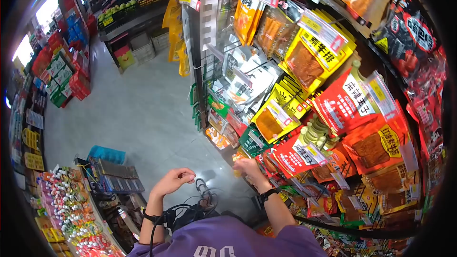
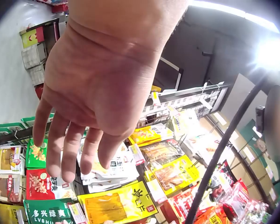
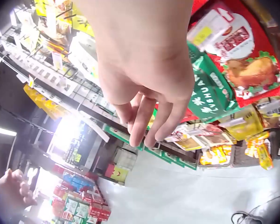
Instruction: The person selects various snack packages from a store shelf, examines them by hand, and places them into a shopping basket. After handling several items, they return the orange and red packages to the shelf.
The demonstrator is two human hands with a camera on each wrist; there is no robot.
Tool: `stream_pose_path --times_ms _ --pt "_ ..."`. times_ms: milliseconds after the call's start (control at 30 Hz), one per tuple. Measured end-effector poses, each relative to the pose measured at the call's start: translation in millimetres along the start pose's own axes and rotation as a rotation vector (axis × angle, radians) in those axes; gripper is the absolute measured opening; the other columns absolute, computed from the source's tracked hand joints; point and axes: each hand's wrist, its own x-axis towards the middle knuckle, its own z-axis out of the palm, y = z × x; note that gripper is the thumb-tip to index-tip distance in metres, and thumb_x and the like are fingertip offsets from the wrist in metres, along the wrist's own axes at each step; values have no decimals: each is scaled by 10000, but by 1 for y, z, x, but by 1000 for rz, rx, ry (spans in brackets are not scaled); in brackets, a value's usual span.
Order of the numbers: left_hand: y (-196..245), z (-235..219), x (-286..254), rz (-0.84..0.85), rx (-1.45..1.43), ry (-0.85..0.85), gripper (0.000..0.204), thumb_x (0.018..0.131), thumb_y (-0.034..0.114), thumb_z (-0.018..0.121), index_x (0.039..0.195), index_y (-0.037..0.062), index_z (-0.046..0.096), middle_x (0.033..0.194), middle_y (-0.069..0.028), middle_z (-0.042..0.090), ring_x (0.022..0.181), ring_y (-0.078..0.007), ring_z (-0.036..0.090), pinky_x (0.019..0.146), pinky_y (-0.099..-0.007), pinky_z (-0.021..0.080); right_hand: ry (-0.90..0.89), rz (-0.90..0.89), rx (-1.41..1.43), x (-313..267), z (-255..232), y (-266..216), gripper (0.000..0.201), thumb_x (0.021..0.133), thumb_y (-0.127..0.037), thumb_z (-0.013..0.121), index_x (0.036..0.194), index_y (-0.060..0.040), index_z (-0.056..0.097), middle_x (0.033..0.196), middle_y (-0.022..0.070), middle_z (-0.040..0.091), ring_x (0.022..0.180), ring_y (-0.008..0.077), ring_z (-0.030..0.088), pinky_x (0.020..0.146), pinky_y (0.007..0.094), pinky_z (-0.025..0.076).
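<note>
My left hand (image 1: 175, 182) hovers over the floor in front of my body, with fingers loosely bent and nothing held. In the left wrist view its palm and relaxed fingers overlap the hanging snack packets. My right hand (image 1: 252, 173) is beside the lower end of the snack rack, its fingers loosely curled and empty in the right wrist view. Nearest to it are a green packet (image 3: 212, 91) and a red packet with a food picture (image 3: 249, 51). A yellow packet (image 2: 117, 205) hangs below the left hand in the left wrist view.
The snack rack (image 1: 204, 90) runs along my right, hung with red packets (image 1: 350, 100) and yellow packets (image 1: 316, 54). At lower left stands a shelf of small bottles and sweets (image 1: 71, 209), near a blue basket (image 1: 108, 154). Grey floor (image 1: 128, 109) stretches ahead to a fruit stand (image 1: 135, 21).
</note>
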Motion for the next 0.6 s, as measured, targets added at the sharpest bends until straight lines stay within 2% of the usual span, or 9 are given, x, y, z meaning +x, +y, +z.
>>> stream_pose_path --times_ms 33,133,167,267,333,400,433,533,600 --pt "2 -6 4 -7 24 10 224 996 191 643 1084 -10 687 942 -60 721 926 -138 661 881 -291 510 10 -47 -54 12 3 -15 270 976 -233 675 962 32 723 818 85 739 794 158 717 679 270 553" --pt "8 -27 12 -1 58 13 218 996 189 642 1057 -13 697 937 -55 722 920 -136 659 877 -292 508 57 -51 92 34 17 -60 332 984 -334 648 953 -14 730 778 49 732 682 109 658 629 248 504" --pt "9 -33 15 10 57 8 217 996 188 642 1049 -14 700 937 -54 723 917 -135 658 876 -292 508 105 21 -12 30 22 -96 311 999 -322 639 976 -21 712 787 49 732 710 118 677 645 244 514" --pt "2 -55 24 11 39 1 221 998 189 640 1051 -18 696 934 -55 725 911 -139 663 869 -295 511 243 -63 52 56 29 -126 248 1005 -266 637 1027 -28 706 838 48 733 760 118 688 654 246 527" --pt "-4 -70 30 31 -15 10 225 1000 189 637 1054 -22 692 934 -60 725 906 -143 667 867 -294 515 263 -135 92 74 23 -133 244 995 -209 652 1169 -39 676 989 57 736 842 127 695 697 278 556" --pt "-8 -83 33 38 -61 20 228 1002 189 634 1057 -25 688 933 -65 725 904 -145 672 865 -293 518 348 -181 74 91 21 -140 285 979 -208 677 1203 -33 663 1006 55 734 871 130 691 718 285 558" --pt "-8 -89 34 37 -78 27 229 1003 189 633 1058 -27 686 932 -66 724 903 -146 674 865 -292 519 364 -178 62 98 19 -142 341 985 -228 675 1272 -49 635 1081 49 715 942 113 662 747 297 563" --pt "-12 -106 36 33 -82 52 227 1004 184 632 1062 -30 681 931 -70 723 902 -149 678 863 -293 522 491 -221 106 115 17 -152 383 974 -230 689 1303 -47 619 1182 69 681 1017 128 646 756 303 569" --pt "-19 -117 35 34 -76 60 237 1004 199 636 1074 -24 680 939 -70 725 907 -149 683 857 -295 524 515 -237 133 127 13 -154 475 966 -226 696 1380 -42 555 1338 107 611 1132 167 615 798 321 566"
